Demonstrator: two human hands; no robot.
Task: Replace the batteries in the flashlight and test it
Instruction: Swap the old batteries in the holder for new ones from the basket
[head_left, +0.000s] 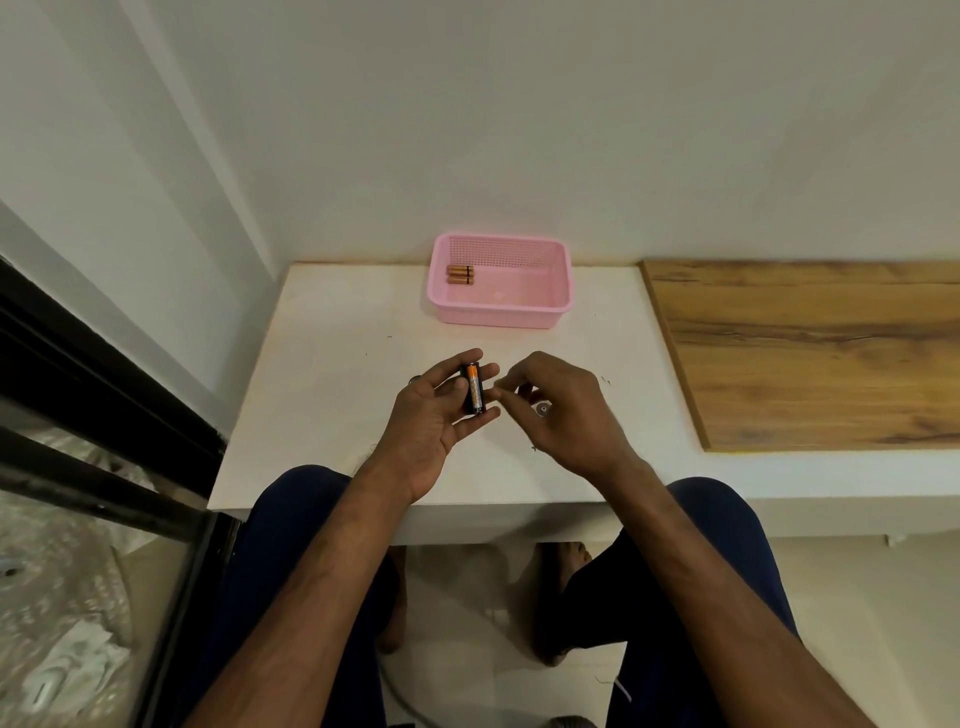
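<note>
Fingers (457, 362) of our left hand (431, 415) curl round a black battery holder (474, 395), held above the white table (322, 364). Our right hand (561, 410) bunches its fingertips just beside the battery holder; whether they pinch anything, we cannot tell. Copper-coloured batteries (460, 274) lie in the pink basket (519, 312).

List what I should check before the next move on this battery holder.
1. Grip: left hand holds the battery holder: ok.
2. Facing slot: orange-and-black battery seated: ok.
3. Other slots: cannot tell, hidden.
4. Next battery: cannot tell; curled fingers of the right hand meet at the holder and hide whatever they pinch.
5. Spares: ok, spare batteries lie in the pink basket, at its left end.
6. Flashlight body: cannot tell; only a small silvery part shows beneath the right hand.
</note>
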